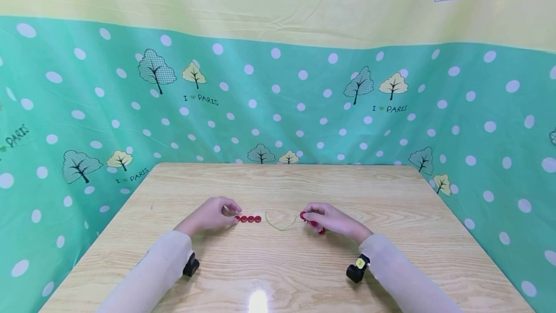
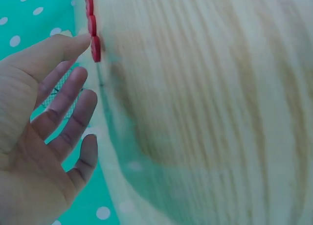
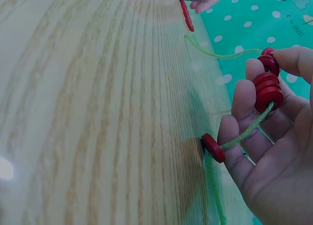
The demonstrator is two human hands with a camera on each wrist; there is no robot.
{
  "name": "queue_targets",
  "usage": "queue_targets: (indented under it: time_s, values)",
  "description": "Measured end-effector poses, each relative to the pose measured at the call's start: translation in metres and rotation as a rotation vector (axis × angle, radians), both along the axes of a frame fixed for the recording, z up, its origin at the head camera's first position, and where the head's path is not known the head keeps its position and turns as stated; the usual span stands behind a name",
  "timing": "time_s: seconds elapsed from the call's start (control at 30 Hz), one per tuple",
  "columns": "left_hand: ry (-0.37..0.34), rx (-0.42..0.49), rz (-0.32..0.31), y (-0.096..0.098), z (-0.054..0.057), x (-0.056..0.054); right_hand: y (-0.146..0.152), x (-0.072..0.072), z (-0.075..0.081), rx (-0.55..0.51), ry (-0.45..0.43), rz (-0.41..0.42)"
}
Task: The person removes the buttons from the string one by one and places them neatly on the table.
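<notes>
Several red buttons [image 1: 250, 219] lie in a straight row on the table. My left hand [image 1: 215, 212] is at the row's left end, its thumb tip right against the end button [image 2: 96, 49] and the other fingers spread loosely apart. In my right hand [image 1: 332, 219] are more red buttons [image 3: 268, 90], strung on a green cord [image 3: 249, 129]. Thumb and index finger pinch the top button, with a stack just below it across the fingers. One strung button [image 3: 213, 147] sits apart lower on the cord, by the little finger. The cord's other stretch [image 1: 280, 229] curves toward the row.
The wooden table [image 1: 269, 274] reaches back to a green and yellow dotted curtain [image 1: 278, 105] with printed trees. A black wrist camera [image 1: 358, 268] is strapped at the right wrist, another black camera [image 1: 191, 264] at the left.
</notes>
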State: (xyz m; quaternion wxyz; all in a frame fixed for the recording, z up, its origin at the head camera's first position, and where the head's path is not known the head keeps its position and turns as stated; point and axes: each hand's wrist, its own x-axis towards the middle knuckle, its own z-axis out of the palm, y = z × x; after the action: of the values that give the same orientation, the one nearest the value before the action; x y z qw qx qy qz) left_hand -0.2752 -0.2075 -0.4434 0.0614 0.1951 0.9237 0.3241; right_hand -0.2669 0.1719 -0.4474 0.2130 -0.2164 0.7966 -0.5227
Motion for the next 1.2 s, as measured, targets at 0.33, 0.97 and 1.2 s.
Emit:
queue_targets:
  time_s: [0.33,0.97,1.2]
  values:
    - [0.104,0.065,-0.104,0.028,0.013,0.0,0.0,-0.001,-0.002,0.007,-0.001,0.001]
    - [0.195,0.152,-0.306,0.092,0.018,0.003,-0.004,-0.001,0.0,0.018,0.01,0.014]
    - [0.177,0.15,-0.347,0.114,0.017,0.004,-0.006,-0.001,0.0,0.024,0.016,0.014]
